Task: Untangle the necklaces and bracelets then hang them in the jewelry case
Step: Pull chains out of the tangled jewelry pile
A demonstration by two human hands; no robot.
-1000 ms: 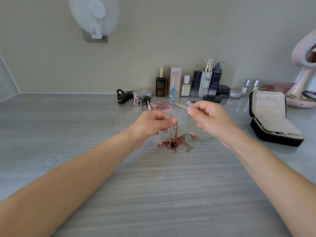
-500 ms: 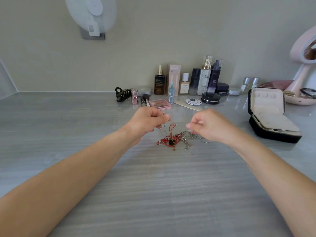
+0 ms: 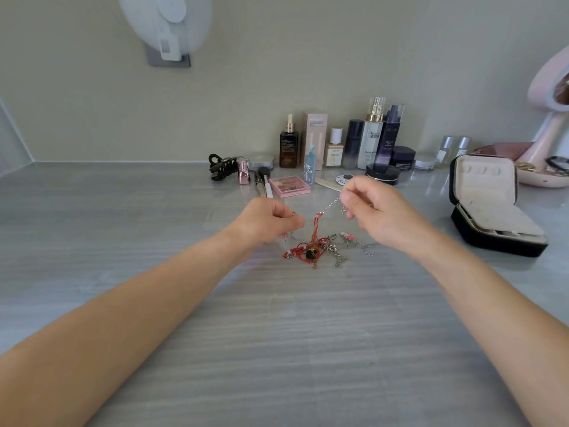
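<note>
Necklaces and bracelets (image 3: 314,249) lie in one knotted heap on the grey table (image 3: 277,334), between the two hands and a little nearer the person than the fingertips. Most of the heap is red cord with a dark bead in the middle, and silver links trail off it to the right.

The right hand (image 3: 374,211) is raised above the table, its fingers curled and its thumb and forefinger pinching a silver chain (image 3: 331,206). This chain slants down to the left and lifts a loop of red cord (image 3: 315,229) out of the heap. The left hand (image 3: 264,221) is lower, fingers curled in, pinching a fine strand whose end hangs just under it.

The jewelry case (image 3: 489,211) stands open on the right, well apart from the heap, black outside and pale inside, its lid upright. A row of bottles (image 3: 374,137), a makeup palette (image 3: 289,186) and a black hair clip (image 3: 223,166) sit along the wall behind the hands.
</note>
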